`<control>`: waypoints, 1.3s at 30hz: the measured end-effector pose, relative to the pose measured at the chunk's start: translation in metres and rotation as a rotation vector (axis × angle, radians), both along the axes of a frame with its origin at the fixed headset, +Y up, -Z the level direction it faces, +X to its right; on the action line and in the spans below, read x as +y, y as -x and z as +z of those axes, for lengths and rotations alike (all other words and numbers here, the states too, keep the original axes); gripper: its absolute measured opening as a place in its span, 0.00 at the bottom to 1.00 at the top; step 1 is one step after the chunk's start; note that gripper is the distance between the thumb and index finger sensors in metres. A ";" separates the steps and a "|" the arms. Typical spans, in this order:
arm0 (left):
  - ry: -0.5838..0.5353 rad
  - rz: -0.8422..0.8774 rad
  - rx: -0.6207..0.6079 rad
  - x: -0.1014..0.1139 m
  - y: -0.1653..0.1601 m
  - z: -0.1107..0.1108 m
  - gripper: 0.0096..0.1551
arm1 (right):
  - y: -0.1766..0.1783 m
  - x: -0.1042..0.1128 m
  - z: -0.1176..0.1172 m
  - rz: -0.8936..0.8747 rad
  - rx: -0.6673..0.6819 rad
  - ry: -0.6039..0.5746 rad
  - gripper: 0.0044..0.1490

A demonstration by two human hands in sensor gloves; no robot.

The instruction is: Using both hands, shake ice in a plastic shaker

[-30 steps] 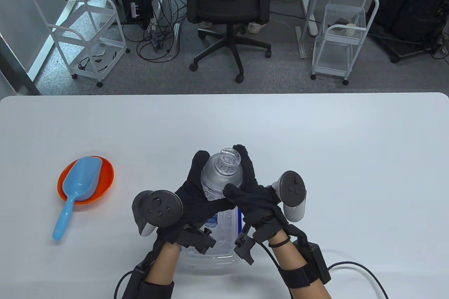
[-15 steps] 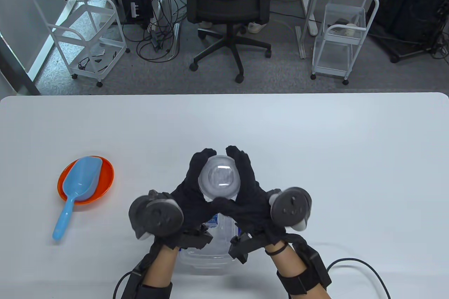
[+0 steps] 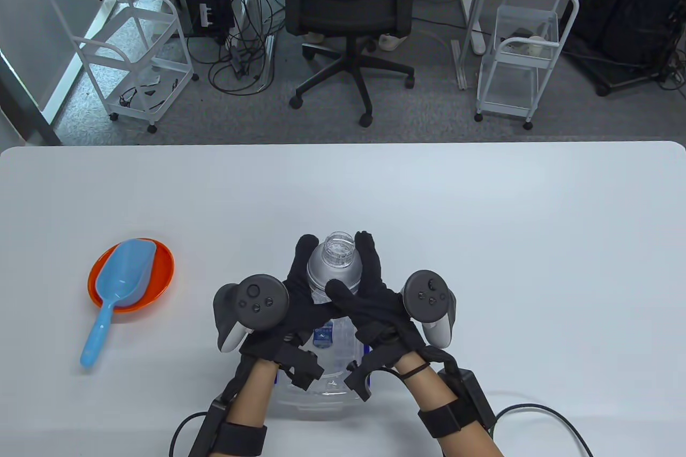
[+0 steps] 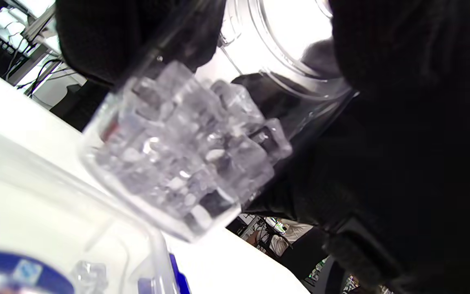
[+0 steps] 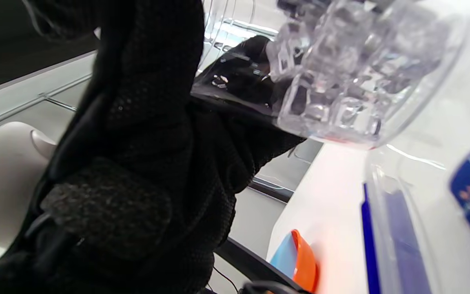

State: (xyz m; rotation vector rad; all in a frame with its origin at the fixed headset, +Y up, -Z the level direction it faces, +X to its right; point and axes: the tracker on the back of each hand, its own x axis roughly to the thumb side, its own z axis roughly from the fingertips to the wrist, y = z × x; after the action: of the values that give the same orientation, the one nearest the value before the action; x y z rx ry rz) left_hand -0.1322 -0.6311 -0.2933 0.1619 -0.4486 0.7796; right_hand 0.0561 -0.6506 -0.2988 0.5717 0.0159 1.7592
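Table view showed, at the far left of the white table point(image 3: 482, 200), an orange bowl point(image 3: 161, 272) with a blue plastic scoop point(image 3: 120, 277) lying in it, the scoop's handle reaching over the near rim onto the table. Well apart from it, near the middle of the near edge, the left hand point(image 3: 292, 299) gripped the left side of the clear plastic shaker point(image 3: 332, 269), fingers wrapped around its body. The shaker was lifted off the table, its open neck tilted toward the far side. Ice cubes point(image 4: 186, 155) filled its lower part, as the left wrist view showed. The right hand point(image 3: 375, 301) gripped the shaker's right side, its thumb lying across the near face. Below both hands stood a clear storage box point(image 3: 332, 366) with blue clips and a blue label, on the table near the edge.
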 end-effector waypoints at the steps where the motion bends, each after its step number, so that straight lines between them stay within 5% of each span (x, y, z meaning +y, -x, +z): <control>1: -0.064 0.024 -0.003 0.012 0.000 0.007 0.69 | 0.000 0.014 0.005 0.011 0.002 -0.066 0.62; 3: -0.254 0.075 -0.015 0.040 -0.002 0.027 0.69 | -0.002 0.053 0.026 0.040 -0.007 -0.291 0.63; 7: -0.931 -0.021 0.063 0.103 -0.012 0.102 0.69 | -0.009 0.120 0.100 0.129 -0.123 -0.898 0.63; 10: -1.103 -0.194 0.192 0.114 -0.015 0.124 0.69 | -0.008 0.128 0.119 0.167 -0.200 -1.031 0.63; 12: -1.015 -0.184 0.187 0.103 -0.014 0.108 0.70 | -0.006 0.116 0.102 0.174 -0.172 -0.924 0.63; 14: -0.777 -0.122 0.124 0.081 -0.010 0.072 0.70 | -0.002 0.094 0.072 0.188 -0.151 -0.720 0.63; 18: 0.016 -0.019 -0.062 0.010 -0.001 0.005 0.71 | 0.004 0.015 0.014 0.113 -0.090 -0.157 0.63; 20: 0.107 0.039 -0.061 -0.010 0.001 -0.005 0.70 | 0.006 -0.006 0.005 -0.001 -0.051 0.025 0.62; 22: 0.118 -0.028 -0.054 -0.011 0.002 -0.007 0.69 | 0.005 -0.010 0.003 0.019 -0.033 0.051 0.62; 26: -0.053 -0.013 -0.051 0.018 0.001 0.008 0.70 | 0.003 0.025 0.017 0.032 -0.039 -0.113 0.62; 28: -0.307 0.048 -0.074 0.043 0.000 0.031 0.69 | 0.000 0.060 0.037 0.050 -0.030 -0.354 0.61; 29: -0.549 0.077 -0.042 0.063 0.001 0.049 0.69 | -0.001 0.086 0.056 0.126 -0.013 -0.569 0.62; 31: -0.771 0.009 -0.013 0.092 -0.001 0.082 0.69 | -0.007 0.117 0.089 0.272 -0.095 -0.826 0.61; 34: -0.993 -0.131 0.121 0.111 -0.006 0.115 0.69 | -0.008 0.129 0.117 0.241 -0.222 -1.000 0.61; 36: -0.985 -0.177 0.166 0.106 -0.007 0.109 0.70 | -0.005 0.122 0.108 0.230 -0.186 -0.920 0.62; 38: -0.800 -0.159 0.149 0.091 -0.007 0.084 0.70 | -0.003 0.104 0.083 0.240 -0.180 -0.771 0.62; 39: -0.616 -0.147 0.120 0.076 -0.006 0.062 0.70 | -0.001 0.086 0.063 0.255 -0.186 -0.634 0.62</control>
State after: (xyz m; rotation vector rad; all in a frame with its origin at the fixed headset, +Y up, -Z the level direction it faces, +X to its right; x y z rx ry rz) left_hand -0.1266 -0.5547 -0.2315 0.7375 -0.5693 0.4653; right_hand 0.0568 -0.5647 -0.2361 0.8842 -0.6425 2.0607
